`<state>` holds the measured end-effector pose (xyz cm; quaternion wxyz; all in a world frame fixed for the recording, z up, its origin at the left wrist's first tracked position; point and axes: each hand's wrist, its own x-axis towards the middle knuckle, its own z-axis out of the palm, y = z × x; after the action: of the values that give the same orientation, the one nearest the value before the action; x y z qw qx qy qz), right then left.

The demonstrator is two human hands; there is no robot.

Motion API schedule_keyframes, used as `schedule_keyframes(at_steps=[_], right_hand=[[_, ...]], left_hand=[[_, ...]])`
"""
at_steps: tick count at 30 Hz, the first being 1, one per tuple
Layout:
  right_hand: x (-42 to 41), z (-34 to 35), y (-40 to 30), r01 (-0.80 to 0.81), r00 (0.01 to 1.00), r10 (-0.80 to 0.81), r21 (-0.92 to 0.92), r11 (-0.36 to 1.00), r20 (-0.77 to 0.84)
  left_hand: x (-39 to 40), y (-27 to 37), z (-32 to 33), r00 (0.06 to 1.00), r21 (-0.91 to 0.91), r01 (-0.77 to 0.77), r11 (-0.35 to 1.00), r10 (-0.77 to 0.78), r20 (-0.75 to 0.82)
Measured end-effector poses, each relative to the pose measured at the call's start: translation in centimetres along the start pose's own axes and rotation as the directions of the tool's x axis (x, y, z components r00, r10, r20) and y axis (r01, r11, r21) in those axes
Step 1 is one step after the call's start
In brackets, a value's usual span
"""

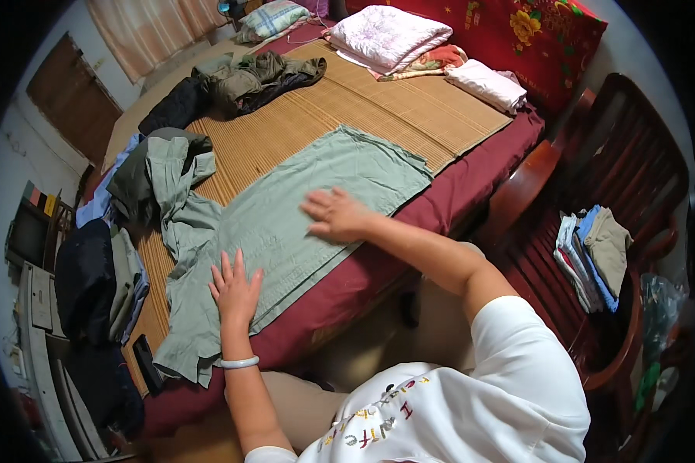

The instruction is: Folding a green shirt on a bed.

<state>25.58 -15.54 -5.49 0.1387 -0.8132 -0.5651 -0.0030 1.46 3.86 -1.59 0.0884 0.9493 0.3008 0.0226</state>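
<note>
A pale green garment (pixel 301 197), seemingly a shirt, lies across the near edge of a bed. Its right part is spread nearly flat, while its left part is bunched, with sleeves reaching up and down. My left hand (pixel 236 292) rests flat on the cloth with fingers apart, near the crumpled end. A pale bangle (pixel 240 363) circles that wrist. Over the middle of the flat part is my right hand (pixel 337 215), palm down and slightly blurred, with fingers spread. Neither hand grips anything. Whether the right palm presses on the cloth is hard to tell.
A woven mat (pixel 324 98) covers the bed over a dark red sheet (pixel 457 179). Rumpled dark clothes (pixel 237 87) lie at the far left, folded dark clothes (pixel 87 278) nearer. A folded quilt (pixel 391 35) sits by the headboard. A wooden chair (pixel 619 144) holds folded clothes (pixel 593 254).
</note>
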Motion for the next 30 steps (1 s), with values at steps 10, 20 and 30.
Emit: schedule_keyframes(at_steps=[10,20,30], right_hand=[[-5.8,-4.4,14.8,-0.718,0.678,0.619,-0.176,0.674,-0.396],[-8.6,-6.7,19.4,-0.552,0.474,0.631,0.351,0.757,-0.615],[-7.8,-8.3,15.7,-0.677,0.687,0.682,0.12,0.726,-0.25]], left_hand=[[0.1,-0.4,0.0,1.0,-0.007,-0.017,1.0,0.017,-0.001],[0.1,0.0,0.2,1.0,-0.006,-0.02,1.0,0.02,-0.017],[-3.0,4.1,-0.8,0.92,0.058,-0.39,0.919,0.391,-0.011]])
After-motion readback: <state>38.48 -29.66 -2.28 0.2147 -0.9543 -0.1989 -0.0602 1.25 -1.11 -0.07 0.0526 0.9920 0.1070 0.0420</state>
